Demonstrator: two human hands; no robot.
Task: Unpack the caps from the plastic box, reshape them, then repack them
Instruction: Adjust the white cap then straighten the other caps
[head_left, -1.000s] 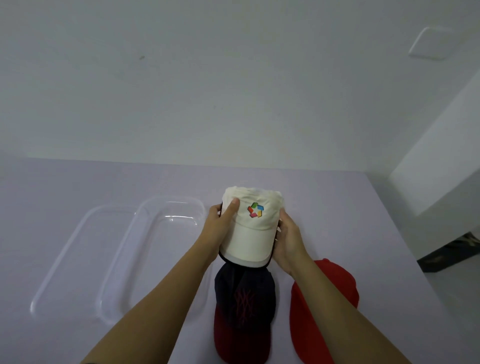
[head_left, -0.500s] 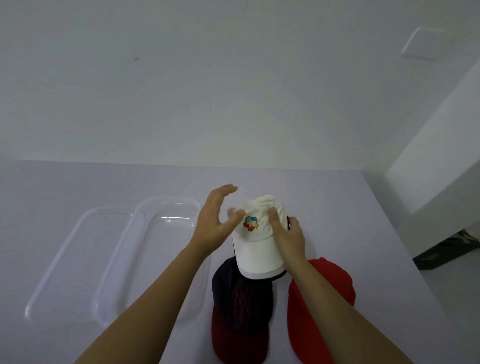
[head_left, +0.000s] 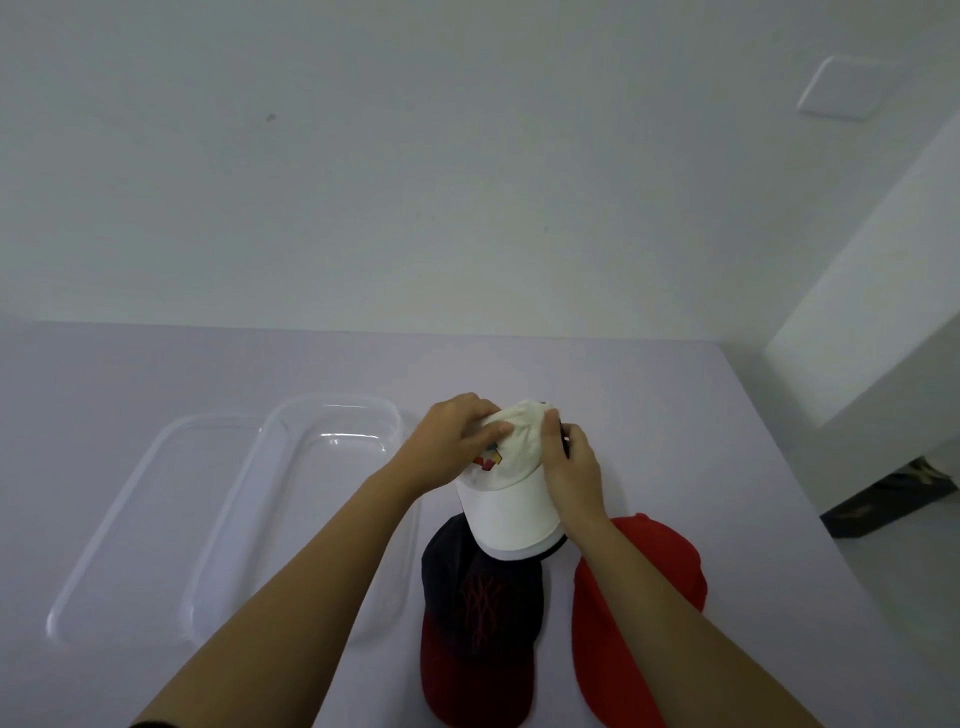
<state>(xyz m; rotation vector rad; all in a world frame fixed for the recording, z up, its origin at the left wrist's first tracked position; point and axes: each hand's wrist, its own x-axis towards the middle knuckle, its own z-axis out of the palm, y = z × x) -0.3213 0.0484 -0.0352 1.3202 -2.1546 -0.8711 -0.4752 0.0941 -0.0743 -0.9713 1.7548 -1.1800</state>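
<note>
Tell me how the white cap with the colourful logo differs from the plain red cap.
The white fabric cap bears a multicoloured logo; the plain red fabric cap shows none. The left hand and right hand both grip the white cap's crumpled crown; no hand holds the red cap, which lies on the pale table. The white cap sits farther away, the red cap nearer. Both are fabric caps.
</note>
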